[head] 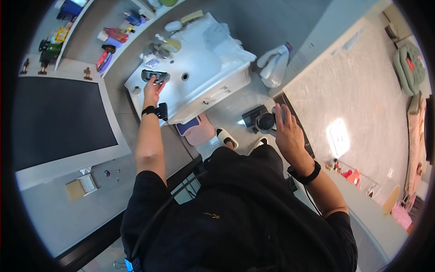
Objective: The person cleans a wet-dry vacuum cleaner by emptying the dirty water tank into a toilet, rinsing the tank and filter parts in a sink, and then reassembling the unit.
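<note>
My left hand [154, 91] reaches over the left end of a white washbasin [195, 76]. Its fingers hold a dark, glossy plastic container [151, 75] that seems to rest on the basin, left of the drain hole [185, 76]. My right hand [290, 136] is at my right side, its fingers wrapped over the grey handle of an upright floor cleaner [255, 116]. The cleaner's black head stands on the floor in front of my feet. The palm and fingers hide most of the handle.
Soap bottles [150, 61] and a tap [159, 51] line the basin's back. A large white jug [274, 66] stands right of the cabinet. A pink bin [200, 131] sits below the basin. Shelves of toiletries [115, 35] and a dark-panelled door [64, 119] are left. A dark threshold [299, 125] runs beside me.
</note>
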`<state>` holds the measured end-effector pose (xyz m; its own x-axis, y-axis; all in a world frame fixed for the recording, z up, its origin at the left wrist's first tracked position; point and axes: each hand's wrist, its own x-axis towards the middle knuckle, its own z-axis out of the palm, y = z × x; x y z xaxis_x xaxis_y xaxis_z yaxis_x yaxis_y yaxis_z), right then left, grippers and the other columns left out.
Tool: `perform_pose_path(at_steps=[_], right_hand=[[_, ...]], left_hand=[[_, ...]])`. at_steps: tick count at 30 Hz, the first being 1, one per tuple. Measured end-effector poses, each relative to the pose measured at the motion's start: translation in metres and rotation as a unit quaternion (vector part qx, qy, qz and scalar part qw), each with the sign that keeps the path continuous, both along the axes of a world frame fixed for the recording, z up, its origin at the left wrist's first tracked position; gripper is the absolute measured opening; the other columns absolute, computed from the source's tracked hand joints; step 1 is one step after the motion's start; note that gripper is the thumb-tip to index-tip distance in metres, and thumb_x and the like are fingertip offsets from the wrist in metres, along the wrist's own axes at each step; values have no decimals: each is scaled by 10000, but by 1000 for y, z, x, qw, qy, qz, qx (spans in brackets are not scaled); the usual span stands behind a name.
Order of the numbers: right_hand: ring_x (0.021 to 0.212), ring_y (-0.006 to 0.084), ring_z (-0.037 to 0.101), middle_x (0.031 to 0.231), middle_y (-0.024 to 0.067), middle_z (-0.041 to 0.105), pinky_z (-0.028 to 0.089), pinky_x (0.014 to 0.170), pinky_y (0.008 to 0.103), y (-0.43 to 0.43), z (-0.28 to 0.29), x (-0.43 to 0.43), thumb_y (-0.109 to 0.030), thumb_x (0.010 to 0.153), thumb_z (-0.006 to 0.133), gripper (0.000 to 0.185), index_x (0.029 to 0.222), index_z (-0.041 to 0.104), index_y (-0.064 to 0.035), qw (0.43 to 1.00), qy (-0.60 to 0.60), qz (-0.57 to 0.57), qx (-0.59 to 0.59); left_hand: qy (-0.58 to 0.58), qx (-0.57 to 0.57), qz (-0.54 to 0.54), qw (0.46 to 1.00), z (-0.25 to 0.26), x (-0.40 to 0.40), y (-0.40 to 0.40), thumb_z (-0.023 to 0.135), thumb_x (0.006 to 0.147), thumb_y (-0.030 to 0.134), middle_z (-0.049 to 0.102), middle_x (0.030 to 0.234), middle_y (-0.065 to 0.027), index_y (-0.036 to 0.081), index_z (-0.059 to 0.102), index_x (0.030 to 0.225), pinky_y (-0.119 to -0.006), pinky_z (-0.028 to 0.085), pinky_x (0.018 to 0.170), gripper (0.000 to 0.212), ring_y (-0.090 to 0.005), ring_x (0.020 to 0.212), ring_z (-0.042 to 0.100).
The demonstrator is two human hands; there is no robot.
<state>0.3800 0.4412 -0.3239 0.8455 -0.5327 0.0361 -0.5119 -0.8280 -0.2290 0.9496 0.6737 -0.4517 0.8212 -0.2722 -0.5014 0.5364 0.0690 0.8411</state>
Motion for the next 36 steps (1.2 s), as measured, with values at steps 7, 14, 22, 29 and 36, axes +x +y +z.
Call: perform_pose_path(at_steps=[7, 14, 22, 29, 36], right_hand=[[1094, 352, 622, 1472, 226, 473, 581, 875, 417, 40, 8, -69, -37, 857, 575, 715, 1534, 357, 34, 997, 35, -29, 62], [1111, 364, 647, 1318, 185, 600, 565, 888, 440, 101, 4, -157, 12, 819, 598, 663, 1469, 465, -8, 984, -6, -161, 74], [788, 404, 676, 864, 195, 669, 538, 707, 455, 208, -45, -280, -75, 816, 720, 325, 1118, 601, -69, 882, 54, -438, 168], [749, 442, 643, 755, 226, 645, 497, 671, 476, 290, -93, -370, -135, 840, 741, 191, 897, 602, -17, 776, 175, -506, 333], [712, 361, 611, 749, 190, 621, 488, 679, 418, 379, -144, -425, -69, 826, 724, 153, 896, 604, -5, 718, 135, -550, 404]], left_hand=[[-200, 303, -59, 930, -26, -21, -11, 773, 907, 241, 707, 948, -87, 44, 659, 1067, -334, 581, 608, 278, -242, 870, 719], [-168, 221, -124, 953, -39, -54, -21, 736, 955, 223, 718, 1005, -100, 2, 662, 1131, -357, 596, 823, 293, -212, 931, 710], [-345, 171, -331, 862, -58, -139, -31, 741, 968, 246, 705, 940, -36, -11, 662, 1072, -275, 495, 763, 288, -112, 813, 601], [-451, 143, -546, 692, -79, -235, -73, 732, 908, 66, 708, 1116, -144, -9, 612, 1107, -320, 540, 815, 244, -197, 898, 661], [-262, 116, -685, 670, -233, -367, -114, 747, 896, 138, 707, 975, -215, 12, 608, 1171, -384, 553, 785, 332, -312, 912, 727]])
